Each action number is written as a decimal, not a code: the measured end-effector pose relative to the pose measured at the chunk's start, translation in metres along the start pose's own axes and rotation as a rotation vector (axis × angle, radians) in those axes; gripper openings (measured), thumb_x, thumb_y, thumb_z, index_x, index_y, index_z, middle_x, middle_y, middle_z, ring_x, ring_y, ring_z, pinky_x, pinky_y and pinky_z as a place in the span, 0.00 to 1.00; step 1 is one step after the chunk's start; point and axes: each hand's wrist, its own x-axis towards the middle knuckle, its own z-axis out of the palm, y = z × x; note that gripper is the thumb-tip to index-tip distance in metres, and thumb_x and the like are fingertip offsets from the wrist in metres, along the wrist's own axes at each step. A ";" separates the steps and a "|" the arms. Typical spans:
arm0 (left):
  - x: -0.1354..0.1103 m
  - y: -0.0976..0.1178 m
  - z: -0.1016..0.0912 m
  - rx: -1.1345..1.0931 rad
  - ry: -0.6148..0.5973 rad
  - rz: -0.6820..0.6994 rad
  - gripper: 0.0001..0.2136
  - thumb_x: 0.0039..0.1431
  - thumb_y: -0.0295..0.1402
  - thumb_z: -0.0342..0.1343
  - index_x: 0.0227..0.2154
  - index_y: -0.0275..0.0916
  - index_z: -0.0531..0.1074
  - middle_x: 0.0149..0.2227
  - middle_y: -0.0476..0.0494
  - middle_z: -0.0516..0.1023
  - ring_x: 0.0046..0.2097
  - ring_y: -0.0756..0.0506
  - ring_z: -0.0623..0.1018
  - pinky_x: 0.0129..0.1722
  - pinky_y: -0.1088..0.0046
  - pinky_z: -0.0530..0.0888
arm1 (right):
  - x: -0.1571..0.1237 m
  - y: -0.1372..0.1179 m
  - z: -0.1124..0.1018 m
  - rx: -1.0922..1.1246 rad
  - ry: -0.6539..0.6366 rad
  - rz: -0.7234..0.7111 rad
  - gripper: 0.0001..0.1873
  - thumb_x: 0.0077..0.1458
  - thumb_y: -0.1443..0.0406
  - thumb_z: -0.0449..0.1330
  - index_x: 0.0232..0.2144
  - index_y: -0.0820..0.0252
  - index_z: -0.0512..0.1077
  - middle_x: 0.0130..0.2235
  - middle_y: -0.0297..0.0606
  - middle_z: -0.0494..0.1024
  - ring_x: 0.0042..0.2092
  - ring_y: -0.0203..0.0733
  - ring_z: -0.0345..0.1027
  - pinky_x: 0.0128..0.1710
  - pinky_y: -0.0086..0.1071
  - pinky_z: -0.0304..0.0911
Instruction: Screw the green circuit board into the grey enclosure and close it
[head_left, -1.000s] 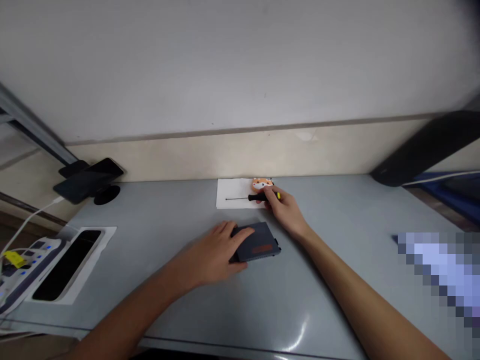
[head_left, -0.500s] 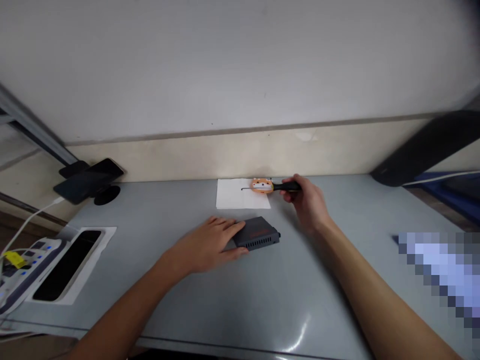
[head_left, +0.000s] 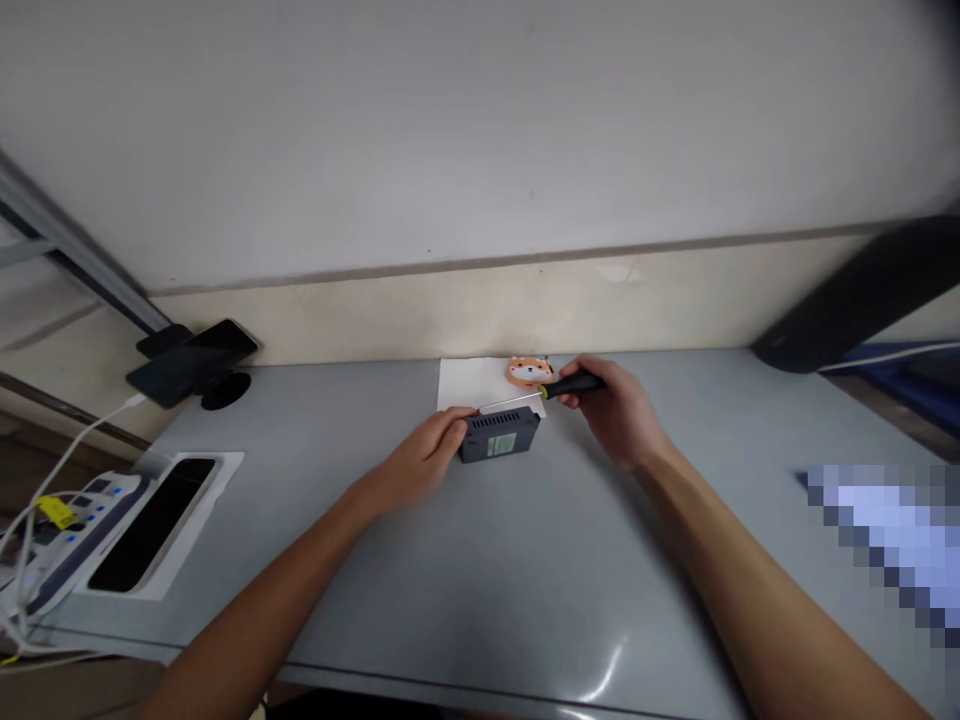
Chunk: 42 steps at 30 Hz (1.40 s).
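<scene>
A small dark grey box [head_left: 500, 435] with a vented side and a label stands tipped on its edge on the grey table [head_left: 480, 580]. My left hand [head_left: 420, 462] grips its left end, fingers wrapped over the top. My right hand [head_left: 611, 410] is closed on the black handle of a thin screwdriver [head_left: 551, 390]; its shaft points left with the tip over the box's top edge. Behind them a white sheet of paper [head_left: 469, 385] lies by the wall, with a small orange animal-shaped item [head_left: 529, 371] on it.
A phone [head_left: 196, 355] on a black stand sits at the back left. A power strip [head_left: 64, 520] with cables and a dark phone on white paper [head_left: 150, 520] lie at the left edge. A dark slanted bar [head_left: 862, 295] crosses the right; a blurred patch sits below it.
My left hand turned the box up onto its edge and pushed it toward the wall. My right hand lifted the screwdriver off the paper and brought its tip to the box's top.
</scene>
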 end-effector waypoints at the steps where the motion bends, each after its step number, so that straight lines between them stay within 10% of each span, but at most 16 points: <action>1: 0.000 -0.002 0.000 -0.020 0.014 0.010 0.21 0.76 0.46 0.40 0.59 0.43 0.70 0.58 0.40 0.75 0.60 0.41 0.74 0.62 0.60 0.68 | 0.000 0.001 0.001 -0.025 -0.030 0.003 0.13 0.59 0.60 0.60 0.26 0.59 0.77 0.28 0.37 0.73 0.29 0.35 0.63 0.30 0.31 0.60; 23: -0.002 -0.003 -0.002 0.356 0.241 0.562 0.07 0.64 0.28 0.57 0.44 0.42 0.70 0.50 0.41 0.81 0.49 0.44 0.81 0.50 0.64 0.77 | -0.003 0.011 0.005 -0.088 -0.080 0.058 0.15 0.58 0.56 0.61 0.26 0.59 0.77 0.30 0.36 0.75 0.30 0.36 0.63 0.32 0.32 0.60; 42: 0.001 -0.012 0.008 0.176 0.231 0.474 0.06 0.67 0.28 0.55 0.45 0.41 0.71 0.56 0.38 0.79 0.54 0.45 0.81 0.54 0.62 0.78 | 0.017 0.004 -0.028 0.176 0.311 0.004 0.07 0.48 0.60 0.64 0.25 0.56 0.72 0.30 0.36 0.74 0.25 0.36 0.63 0.22 0.34 0.59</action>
